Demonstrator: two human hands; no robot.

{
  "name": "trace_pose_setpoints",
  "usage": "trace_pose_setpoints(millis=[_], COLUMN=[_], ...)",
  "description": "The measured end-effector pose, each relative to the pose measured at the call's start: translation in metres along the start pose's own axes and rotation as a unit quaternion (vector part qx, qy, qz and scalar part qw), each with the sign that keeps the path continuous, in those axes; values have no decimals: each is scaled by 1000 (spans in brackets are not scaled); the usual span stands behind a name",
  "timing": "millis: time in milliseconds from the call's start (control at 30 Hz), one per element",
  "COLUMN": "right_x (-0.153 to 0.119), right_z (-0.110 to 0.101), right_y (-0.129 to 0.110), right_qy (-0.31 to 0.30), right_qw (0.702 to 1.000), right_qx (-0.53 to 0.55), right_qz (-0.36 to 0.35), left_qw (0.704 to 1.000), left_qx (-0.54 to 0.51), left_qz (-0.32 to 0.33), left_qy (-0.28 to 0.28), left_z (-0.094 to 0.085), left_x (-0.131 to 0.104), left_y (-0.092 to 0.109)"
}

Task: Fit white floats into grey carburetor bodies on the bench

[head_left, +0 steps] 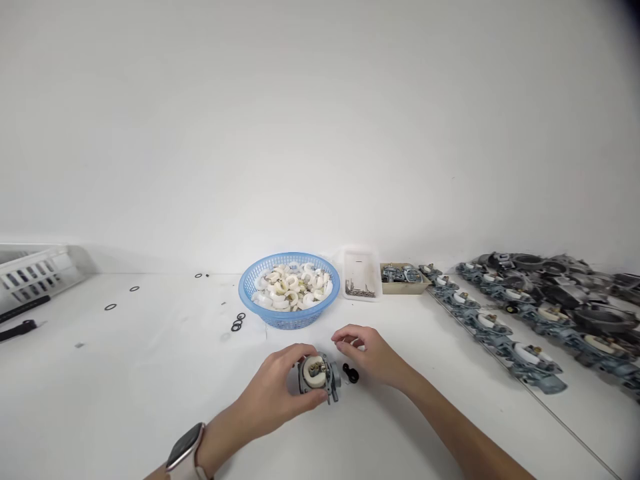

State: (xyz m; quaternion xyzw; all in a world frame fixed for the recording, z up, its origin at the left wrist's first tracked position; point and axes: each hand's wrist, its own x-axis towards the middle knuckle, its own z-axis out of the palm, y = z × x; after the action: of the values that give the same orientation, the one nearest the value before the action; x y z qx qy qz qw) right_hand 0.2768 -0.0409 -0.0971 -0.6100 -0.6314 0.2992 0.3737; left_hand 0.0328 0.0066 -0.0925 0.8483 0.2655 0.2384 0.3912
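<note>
My left hand [280,387] is wrapped round a carburetor [334,380], gripping it between thumb and fingers on the table. A white ring-shaped float [314,381] sits in the carburetor's upturned top, with brass parts in its middle. Just to the right and slightly above, my right hand [367,350] is closed in a pinch, thumb against forefinger. Whatever is between those fingertips is too small to make out. Below the right hand, a small black part [351,373] lies on the table close beside the carburetor.
A blue basket [250,303] of white floats stands behind my hands. Right of it are a clear tray [376,291] with metal pins and a beige box [407,289] of metal parts. Rows of carburetors [493,327] line the right. Black O-rings [237,325] and a white crate [45,277] are leftward.
</note>
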Motion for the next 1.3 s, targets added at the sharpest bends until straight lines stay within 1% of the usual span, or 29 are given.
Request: trace_pose_setpoints(millis=[133,200,233,267,300,367,433,467,500,533,567,633,733,767,800,833,900,967,1167,1233,1300], right_x=[-1,-2,-3,-4,-4,-5,-3,0,5,10,17,33,55,60,64,66,66,65,67,70,72], right_z=[0,-3,-5,-7,-8,-6,5,14,26,40,54,84,119,127,133,137,142,144,151,154,155], right_y=[-1,-4,-7,-12,-18,-37,-61,-74,-86,-97,-107,-119,-125,-124,-123,-122,-119,-118,-126,-129,-133], right_qy=[10,27,36,42,42,24,-20,-51,-86,-124,-160,-213,-242,-248,-253,-258,-263,-264,-299,-306,-317], right_qw=[999,998,997,996,995,991,981,970,954,932,903,829,711,679,654,635,611,595,547,540,548], right_qx=[-30,-50,-59,-67,-74,-94,-132,-163,-203,-250,-300,-400,-497,-511,-518,-519,-520,-525,-564,-572,-572], right_qz=[-26,-38,-43,-47,-56,-89,-143,-174,-203,-233,-263,-328,-433,-464,-490,-510,-536,-547,-542,-536,-522], left_qw=[1000,999,999,997,993,974,950,940,932,924,916,900,875,868,861,855,845,838,826,827,833], left_qx=[15,27,27,17,-2,-58,-94,-104,-111,-117,-124,-135,-155,-163,-172,-182,-203,-221,-247,-243,-231], left_qz=[17,30,37,43,47,44,35,33,33,34,36,39,38,35,33,32,31,36,50,49,50], left_qy=[-3,8,27,61,105,215,297,324,344,363,380,413,457,468,478,485,494,498,505,504,501], left_z=[1,-4,-9,-16,-24,-42,-58,-65,-71,-76,-80,-88,-101,-105,-109,-113,-120,-124,-128,-127,-126], left_x=[-1,-1,0,1,2,6,9,11,12,13,13,14,13,13,13,13,13,12,10,10,10], left_y=[-3,-6,-7,-9,-10,-13,-17,-19,-20,-22,-24,-27,-34,-37,-39,-42,-44,-45,-40,-39,-38])
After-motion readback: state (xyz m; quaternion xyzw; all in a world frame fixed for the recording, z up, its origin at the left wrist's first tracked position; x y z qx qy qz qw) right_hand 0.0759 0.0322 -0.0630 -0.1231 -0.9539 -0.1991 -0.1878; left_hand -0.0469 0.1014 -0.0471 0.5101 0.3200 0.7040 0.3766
